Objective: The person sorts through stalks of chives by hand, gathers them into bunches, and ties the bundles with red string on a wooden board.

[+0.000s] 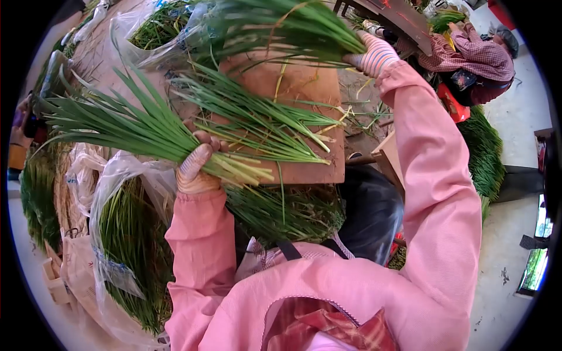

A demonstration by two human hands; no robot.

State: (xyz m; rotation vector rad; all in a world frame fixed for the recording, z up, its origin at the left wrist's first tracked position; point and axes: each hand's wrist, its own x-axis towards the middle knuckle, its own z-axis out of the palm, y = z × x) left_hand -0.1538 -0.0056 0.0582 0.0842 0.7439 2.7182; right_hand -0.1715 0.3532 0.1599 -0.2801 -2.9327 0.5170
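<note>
My left hand (198, 162), in a striped glove, is closed round a bunch of green stalks (140, 131) near their pale ends, with the leaves fanning out to the left. Up at the top right, my right hand (374, 55), also in a striped glove, grips a second, larger bunch of green stalks (293, 29) by its base; its leaves reach leftward and are partly blurred. Between the two hands, loose green stalks (269, 120) lie across a brown board (304, 82), with their pale ends towards its right edge.
Plastic bags of greens (126, 234) stand at the left, and another bag (158, 32) lies at the top left. More greens (287, 213) are below the board. At the upper right a co-worker (480, 55) bends over greens. A green heap (483, 152) lies at the right.
</note>
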